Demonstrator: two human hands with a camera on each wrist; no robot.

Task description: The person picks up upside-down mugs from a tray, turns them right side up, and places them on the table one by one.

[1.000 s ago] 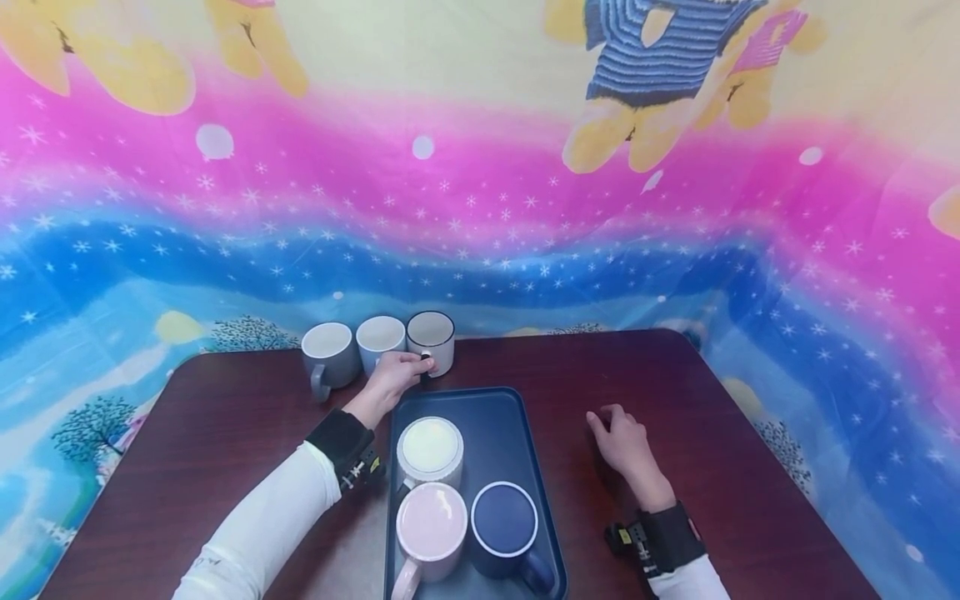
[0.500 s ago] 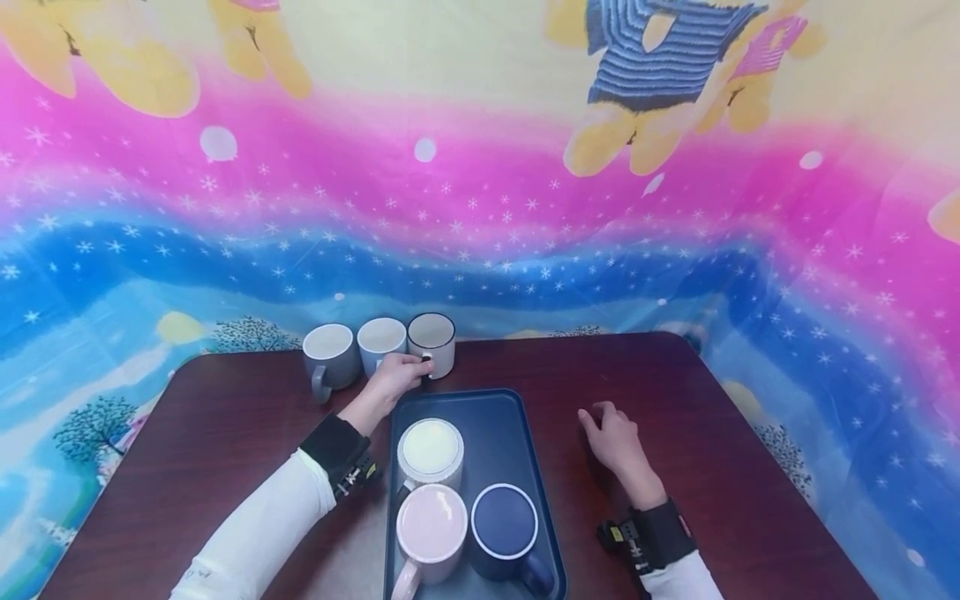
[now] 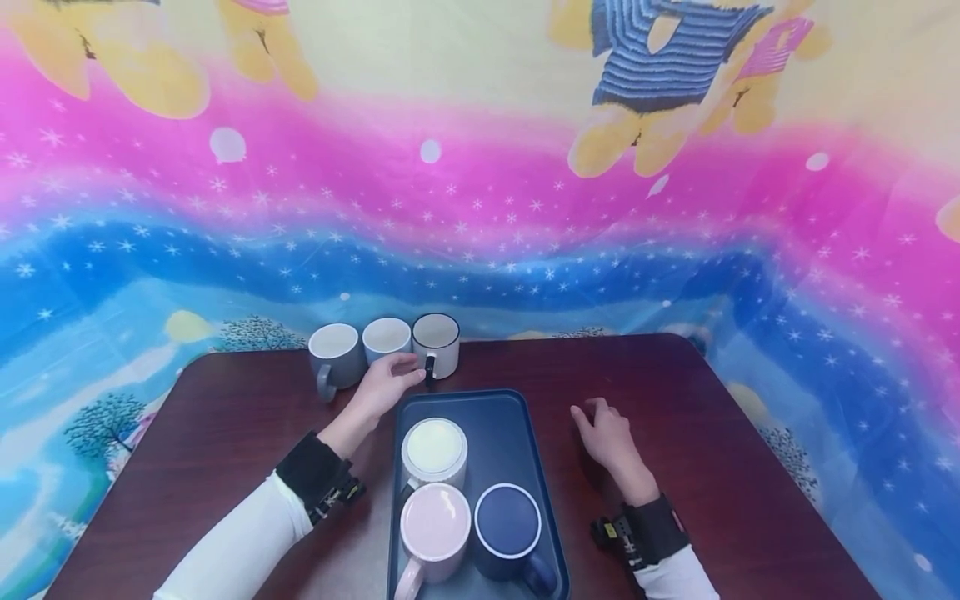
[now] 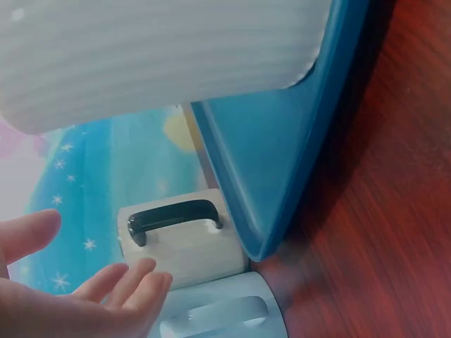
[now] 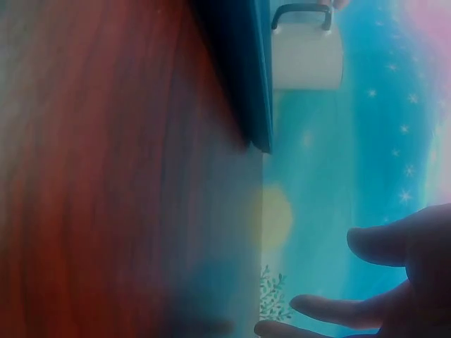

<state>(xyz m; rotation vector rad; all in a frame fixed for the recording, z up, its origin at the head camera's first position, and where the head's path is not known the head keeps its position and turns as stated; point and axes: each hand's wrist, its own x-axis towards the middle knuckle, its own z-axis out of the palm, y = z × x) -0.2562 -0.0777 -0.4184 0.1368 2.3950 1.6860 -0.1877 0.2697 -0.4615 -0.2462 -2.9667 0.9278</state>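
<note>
At the back edge of the dark wood worktop (image 3: 225,417), head view: three mugs in a row — grey mug (image 3: 335,351), pale blue mug (image 3: 386,337), white mug with dark rim and handle (image 3: 437,342). Left hand (image 3: 386,385) sits just in front of the white mug, fingers loose and apart, tips near its handle but holding nothing. Half a second ago the fingers were closed on that handle; now they have let go and the wrist has pulled back — reads as a release, mug left standing beside the others. Navy tray (image 3: 517,417) nearer the person carries a cream mug (image 3: 433,450), pink mug (image 3: 433,532) and navy mug (image 3: 507,530). Right hand (image 3: 609,435) rests on the worktop just right of the tray, fingers relaxed, empty; it has drifted slightly left.

Left wrist view: left hand (image 4: 77,303) open, fingers straight, a gap between them and the white mug (image 4: 184,246) — no contact. Tray rim (image 4: 282,176) just beside the mug; pale blue mug (image 4: 218,317) touching or nearly so, cannot tell.

Right wrist view: right hand (image 5: 380,282) fingers spread, clear of everything; white mug (image 5: 306,46) well apart, past the tray edge (image 5: 246,84).
</note>
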